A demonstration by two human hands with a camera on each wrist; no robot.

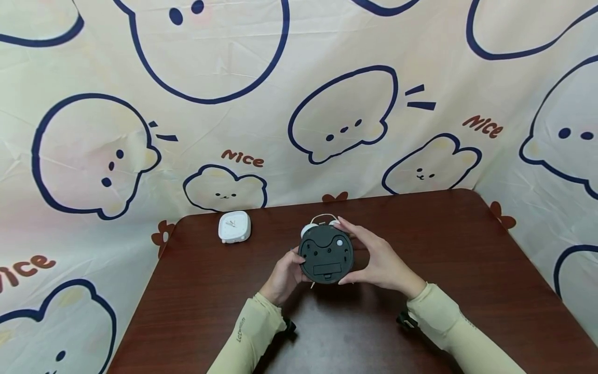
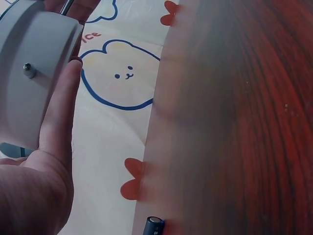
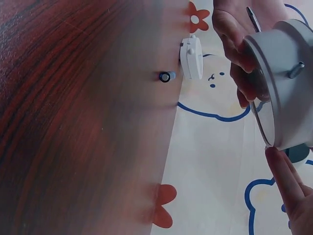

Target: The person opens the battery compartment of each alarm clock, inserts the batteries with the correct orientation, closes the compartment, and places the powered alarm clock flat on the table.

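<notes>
A round twin-bell alarm clock (image 1: 325,254) is held up above the table, its dark back with the battery cover toward the head camera. Its white side wall (image 2: 29,93) shows in the left wrist view. My left hand (image 1: 286,276) grips the clock's left edge, the thumb on the back. On the other side my right hand (image 1: 385,257) spans the rim, fingertips near the top bell and thumb at the lower edge. In the right wrist view the left hand's fingers (image 3: 242,61) lie against the clock's front; the dial is mostly hidden.
A small white square clock (image 1: 234,227) stands at the table's back left. One dark battery (image 3: 167,77) stands upright on the brown table (image 1: 196,311), out of sight in the head view. A patterned curtain (image 1: 280,130) hangs behind the table.
</notes>
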